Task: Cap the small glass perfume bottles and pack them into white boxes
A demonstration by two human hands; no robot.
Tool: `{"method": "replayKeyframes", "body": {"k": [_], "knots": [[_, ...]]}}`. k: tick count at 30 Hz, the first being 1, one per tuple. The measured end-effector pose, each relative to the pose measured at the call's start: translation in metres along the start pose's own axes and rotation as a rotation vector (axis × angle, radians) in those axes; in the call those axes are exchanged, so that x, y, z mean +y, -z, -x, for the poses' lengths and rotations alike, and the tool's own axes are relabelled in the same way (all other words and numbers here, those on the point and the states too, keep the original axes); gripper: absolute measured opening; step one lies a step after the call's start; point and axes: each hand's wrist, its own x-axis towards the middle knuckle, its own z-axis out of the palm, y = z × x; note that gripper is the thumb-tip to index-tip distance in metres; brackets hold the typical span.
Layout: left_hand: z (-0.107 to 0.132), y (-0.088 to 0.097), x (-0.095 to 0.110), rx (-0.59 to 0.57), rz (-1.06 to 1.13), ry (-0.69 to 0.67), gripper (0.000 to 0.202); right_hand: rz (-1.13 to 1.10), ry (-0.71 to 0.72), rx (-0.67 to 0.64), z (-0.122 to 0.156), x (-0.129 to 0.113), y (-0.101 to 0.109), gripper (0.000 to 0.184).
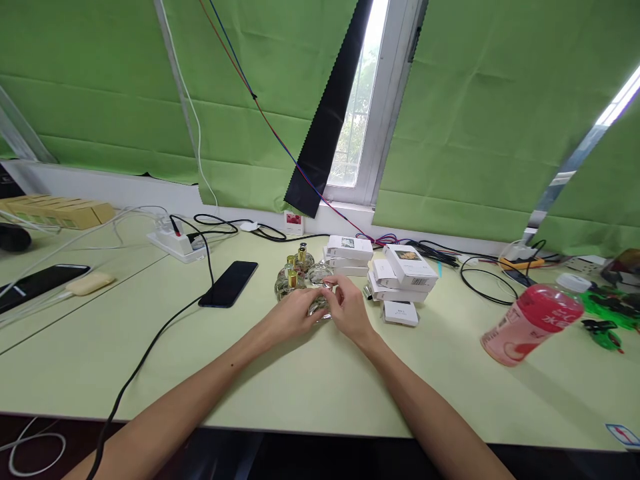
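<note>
Both my hands meet at the middle of the pale green table [310, 380]. My left hand [293, 313] and my right hand [350, 310] are closed around a clear glass perfume bottle [320, 301] between them. Just behind stand a few more glass bottles with gold caps [294, 272]. A stack of small white boxes [395, 275] lies to the right of my right hand.
A black phone [229, 283] on a black cable lies left of the bottles. A white power strip [176, 242] sits further back. A pink drink bottle [533, 321] lies tilted at the right, near green plastic parts [607, 313]. Another phone [35, 283] is far left.
</note>
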Motion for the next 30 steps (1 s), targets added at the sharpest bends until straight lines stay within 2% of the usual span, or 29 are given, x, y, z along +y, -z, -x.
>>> {"method": "replayKeyframes", "body": {"k": [13, 19, 23, 30], "knots": [[-0.0006, 0.0002, 0.0005, 0.006, -0.005, -0.005, 0.019, -0.002, -0.08, 0.002, -0.0014, -0.0027, 0.0008, 0.02], [-0.0011, 0.0017, 0.0028, 0.02, 0.045, -0.024, 0.024, 0.001, -0.036, -0.016, 0.0013, -0.0041, 0.0017, 0.027], [-0.0009, 0.0001, 0.0007, 0.018, 0.018, -0.019, 0.026, 0.009, -0.006, -0.014, 0.0004, -0.0035, 0.0023, 0.024], [-0.001, 0.0011, 0.001, 0.012, 0.02, -0.025, 0.026, 0.002, -0.038, 0.003, -0.0014, -0.0025, 0.001, 0.02]]}}
